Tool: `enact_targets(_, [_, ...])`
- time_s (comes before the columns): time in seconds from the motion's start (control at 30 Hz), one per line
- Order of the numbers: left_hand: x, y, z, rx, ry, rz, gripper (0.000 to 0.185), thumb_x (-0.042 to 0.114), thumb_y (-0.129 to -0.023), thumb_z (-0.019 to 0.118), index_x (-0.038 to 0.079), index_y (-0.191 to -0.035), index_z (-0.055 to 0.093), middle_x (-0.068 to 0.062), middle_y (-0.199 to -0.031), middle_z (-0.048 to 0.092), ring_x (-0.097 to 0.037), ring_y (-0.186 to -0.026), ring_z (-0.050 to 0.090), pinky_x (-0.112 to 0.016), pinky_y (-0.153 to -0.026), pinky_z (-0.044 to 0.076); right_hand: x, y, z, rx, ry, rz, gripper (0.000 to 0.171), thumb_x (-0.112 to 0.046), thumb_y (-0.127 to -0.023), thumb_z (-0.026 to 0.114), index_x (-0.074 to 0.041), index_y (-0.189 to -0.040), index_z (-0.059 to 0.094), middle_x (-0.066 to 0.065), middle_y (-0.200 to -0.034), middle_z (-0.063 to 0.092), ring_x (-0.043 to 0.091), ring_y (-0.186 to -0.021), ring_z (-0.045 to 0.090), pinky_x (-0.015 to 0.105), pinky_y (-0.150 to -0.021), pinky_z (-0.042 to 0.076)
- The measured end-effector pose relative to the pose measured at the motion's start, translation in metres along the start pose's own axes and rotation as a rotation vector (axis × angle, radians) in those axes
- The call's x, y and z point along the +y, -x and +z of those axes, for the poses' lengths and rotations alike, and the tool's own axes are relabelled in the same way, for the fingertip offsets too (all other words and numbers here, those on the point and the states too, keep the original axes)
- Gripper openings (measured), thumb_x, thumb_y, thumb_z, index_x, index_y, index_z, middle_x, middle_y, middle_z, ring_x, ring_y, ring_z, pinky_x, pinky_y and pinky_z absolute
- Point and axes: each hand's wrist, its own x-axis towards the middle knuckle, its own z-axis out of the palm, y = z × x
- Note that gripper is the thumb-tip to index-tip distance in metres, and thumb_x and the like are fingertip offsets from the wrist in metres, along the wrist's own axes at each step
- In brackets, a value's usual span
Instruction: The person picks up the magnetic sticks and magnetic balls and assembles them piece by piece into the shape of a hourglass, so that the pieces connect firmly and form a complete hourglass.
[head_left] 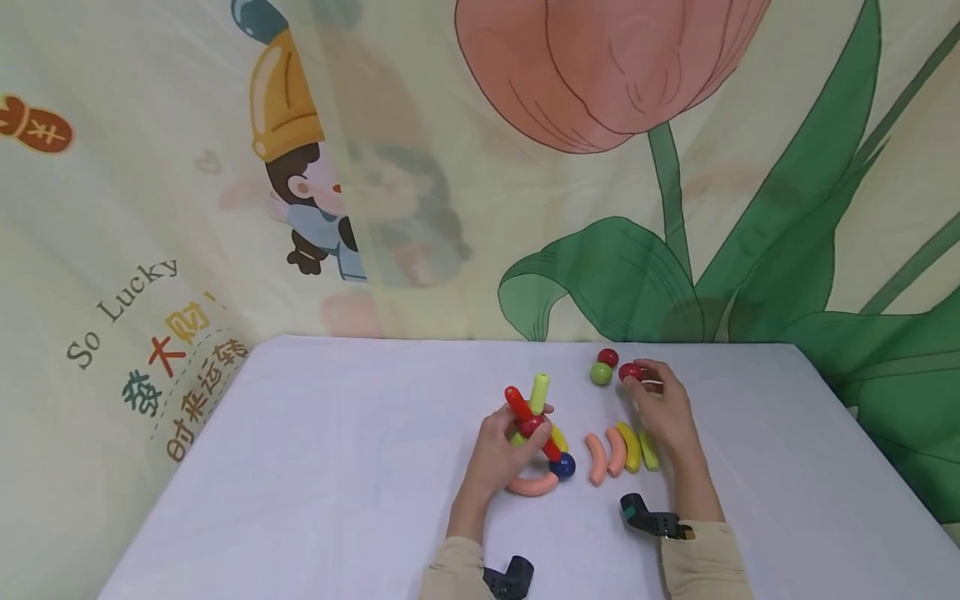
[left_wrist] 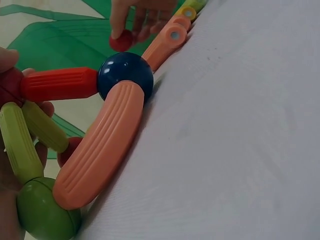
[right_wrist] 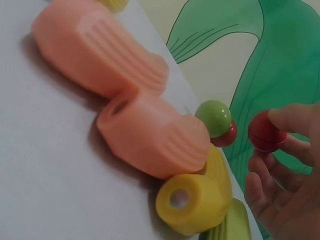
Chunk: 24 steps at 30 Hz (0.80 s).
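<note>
My left hand (head_left: 491, 457) grips a magnetic stick-and-ball construction by the red ball (head_left: 532, 426) at its upper joint. From that joint a red rod (head_left: 517, 402) and a light green rod (head_left: 540, 393) point upward. In the left wrist view another red rod (left_wrist: 60, 85) runs to a blue ball (left_wrist: 120, 70). A curved pink rod (left_wrist: 102, 150) links the blue ball to a green ball (left_wrist: 45, 210) at the base. My right hand (head_left: 667, 410) pinches a loose red ball (right_wrist: 265, 131) between thumb and fingers, right of the construction.
A green ball (head_left: 601, 374) and a red ball (head_left: 608, 357) lie near the table's back edge. In a row right of the construction are curved pink rods (head_left: 596, 460), a yellow rod (head_left: 630, 447) and a green rod (head_left: 648, 452). A printed cloth hangs behind the table.
</note>
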Motion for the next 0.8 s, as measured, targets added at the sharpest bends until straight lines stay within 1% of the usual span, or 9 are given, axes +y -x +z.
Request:
enact_targets(0.1, [-0.001, 0.000, 0.001, 0.004, -0.005, 0.021, 0.026, 0.031, -0.090, 0.062, 0.023, -0.114, 0.063, -0.004, -0.114, 0.068, -0.009, -0.104, 0.061, -0.032, -0.094, 0.048, -0.003, 0.003, -0.002, 0.013, -0.004, -0.014, 0.055, -0.041, -0.095, 0.049, -0.015, -0.141, 0.038, 0.015, -0.136, 0.046, 0.033, -0.123, 0.042, 0.047, -0.095, 0.044])
enact_targets(0.27, [-0.002, -0.001, 0.001, 0.017, -0.021, 0.050, 0.025, 0.029, -0.090, 0.061, 0.021, -0.113, 0.064, -0.007, -0.112, 0.069, -0.009, -0.101, 0.061, -0.029, -0.093, 0.048, -0.007, 0.005, -0.005, 0.015, -0.025, -0.046, 0.055, -0.042, -0.095, 0.050, -0.015, -0.141, 0.039, 0.014, -0.135, 0.046, 0.031, -0.121, 0.043, 0.033, -0.082, 0.046])
enact_targets(0.37, [0.004, -0.001, 0.002, 0.007, -0.014, 0.049, 0.025, 0.028, -0.091, 0.060, 0.020, -0.114, 0.063, -0.005, -0.112, 0.068, -0.010, -0.103, 0.061, -0.029, -0.093, 0.048, -0.009, 0.006, -0.008, 0.018, -0.026, -0.073, 0.054, -0.042, -0.095, 0.050, -0.015, -0.141, 0.040, 0.014, -0.135, 0.047, 0.030, -0.120, 0.044, 0.026, -0.078, 0.045])
enact_targets(0.43, [0.005, -0.002, 0.003, 0.004, -0.012, 0.054, 0.025, 0.028, -0.091, 0.060, 0.019, -0.114, 0.063, -0.002, -0.112, 0.068, -0.010, -0.103, 0.061, -0.028, -0.093, 0.048, -0.010, 0.006, -0.008, 0.013, -0.029, -0.089, 0.054, -0.041, -0.094, 0.051, -0.014, -0.140, 0.040, 0.014, -0.135, 0.048, 0.030, -0.119, 0.044, 0.026, -0.078, 0.045])
enact_targets(0.5, [0.006, -0.002, 0.003, 0.008, -0.020, 0.054, 0.025, 0.026, -0.091, 0.061, 0.018, -0.114, 0.063, -0.002, -0.112, 0.068, -0.011, -0.104, 0.061, -0.028, -0.094, 0.048, -0.008, 0.003, -0.005, 0.008, -0.035, -0.103, 0.057, -0.045, -0.093, 0.053, -0.015, -0.139, 0.041, 0.014, -0.134, 0.048, 0.030, -0.118, 0.044, 0.026, -0.076, 0.046])
enact_targets(0.53, [0.005, -0.002, 0.002, 0.010, -0.016, 0.049, 0.025, 0.024, -0.091, 0.061, 0.017, -0.114, 0.063, -0.004, -0.112, 0.068, -0.012, -0.104, 0.061, -0.029, -0.094, 0.048, -0.005, 0.001, -0.003, 0.007, -0.040, -0.110, 0.058, -0.047, -0.092, 0.053, -0.016, -0.138, 0.042, 0.013, -0.133, 0.049, 0.029, -0.118, 0.045, 0.025, -0.075, 0.046])
enact_targets(0.57, [0.000, -0.002, 0.003, 0.015, -0.014, 0.052, 0.025, 0.025, -0.090, 0.062, 0.018, -0.114, 0.063, -0.002, -0.112, 0.068, -0.011, -0.104, 0.062, -0.028, -0.094, 0.048, -0.002, -0.002, 0.000, 0.009, -0.045, -0.117, 0.059, -0.050, -0.090, 0.054, -0.017, -0.138, 0.043, 0.011, -0.132, 0.050, 0.028, -0.117, 0.045, 0.025, -0.074, 0.046])
enact_targets(0.7, [-0.002, -0.002, 0.002, 0.016, 0.009, 0.031, 0.026, 0.021, -0.090, 0.063, 0.018, -0.116, 0.063, -0.004, -0.114, 0.068, -0.014, -0.106, 0.061, -0.029, -0.095, 0.047, 0.014, -0.015, 0.011, 0.039, -0.060, -0.152, 0.065, -0.062, -0.084, 0.055, -0.022, -0.135, 0.045, 0.005, -0.129, 0.052, 0.024, -0.114, 0.047, 0.023, -0.069, 0.045])
enact_targets(0.8, [-0.001, -0.001, 0.001, 0.011, 0.010, 0.021, 0.026, 0.024, -0.090, 0.063, 0.020, -0.116, 0.063, -0.001, -0.114, 0.068, -0.013, -0.107, 0.061, -0.028, -0.095, 0.047, 0.018, -0.020, 0.016, 0.051, -0.072, -0.181, 0.066, -0.064, -0.083, 0.055, -0.024, -0.134, 0.047, 0.004, -0.128, 0.053, 0.024, -0.112, 0.047, 0.025, -0.069, 0.045])
